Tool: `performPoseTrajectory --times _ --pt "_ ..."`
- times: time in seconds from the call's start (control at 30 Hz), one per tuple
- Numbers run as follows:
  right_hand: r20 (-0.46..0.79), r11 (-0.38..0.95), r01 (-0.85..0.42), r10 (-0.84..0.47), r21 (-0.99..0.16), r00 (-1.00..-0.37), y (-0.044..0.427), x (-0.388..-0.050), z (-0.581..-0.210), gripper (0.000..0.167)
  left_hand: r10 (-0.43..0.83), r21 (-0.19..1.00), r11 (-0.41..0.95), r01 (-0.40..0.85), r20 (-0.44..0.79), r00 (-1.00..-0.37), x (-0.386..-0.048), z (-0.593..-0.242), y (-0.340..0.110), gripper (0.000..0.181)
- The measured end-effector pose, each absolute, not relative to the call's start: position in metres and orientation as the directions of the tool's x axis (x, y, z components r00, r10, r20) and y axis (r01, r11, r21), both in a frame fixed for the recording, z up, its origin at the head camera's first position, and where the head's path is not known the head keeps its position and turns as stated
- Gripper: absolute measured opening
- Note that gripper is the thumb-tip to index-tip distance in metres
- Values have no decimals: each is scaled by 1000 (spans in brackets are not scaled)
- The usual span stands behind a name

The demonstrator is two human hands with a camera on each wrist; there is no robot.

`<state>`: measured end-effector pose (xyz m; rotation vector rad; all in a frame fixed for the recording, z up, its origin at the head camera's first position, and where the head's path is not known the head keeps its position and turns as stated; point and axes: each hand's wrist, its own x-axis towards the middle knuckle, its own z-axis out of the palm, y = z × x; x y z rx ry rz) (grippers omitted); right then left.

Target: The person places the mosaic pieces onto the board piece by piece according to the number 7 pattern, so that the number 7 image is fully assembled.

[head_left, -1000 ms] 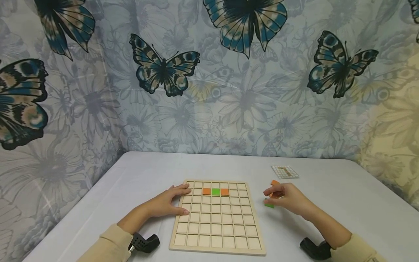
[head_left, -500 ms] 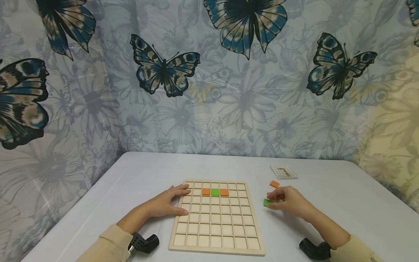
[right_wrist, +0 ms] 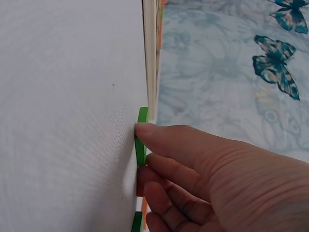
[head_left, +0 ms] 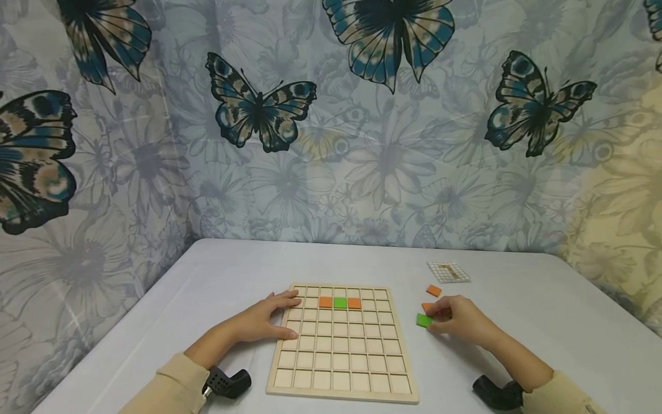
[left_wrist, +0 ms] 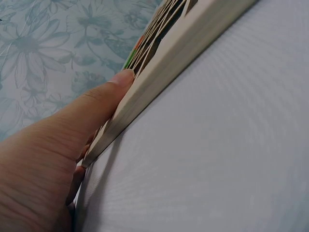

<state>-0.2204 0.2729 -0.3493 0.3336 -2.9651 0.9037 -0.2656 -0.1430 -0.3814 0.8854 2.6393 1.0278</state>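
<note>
Right of grid board, touching green tile with thumb of right hand, unable to tell if pinched; along left edge, resting left hand, fingers spread.

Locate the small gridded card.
In the head view, the gridded card lies on the table, beyond and to the right of the wooden board, just past the farthest loose orange tile.

I count one board, one small card, four orange tiles and three green tiles before me.
</note>
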Motion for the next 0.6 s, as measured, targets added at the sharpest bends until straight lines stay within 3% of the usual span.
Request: performPoseTrajectory --times 0.3,0.6 --pt "113 795 -269 -248 -544 -962 275 -219 -350 24 588 669 580 465 51 -807 -265 -379 -143 74" --pt "96 806 -242 -227 -540 -969 274 -220 -349 24 586 671 581 460 48 -809 -265 -380 -143 74"
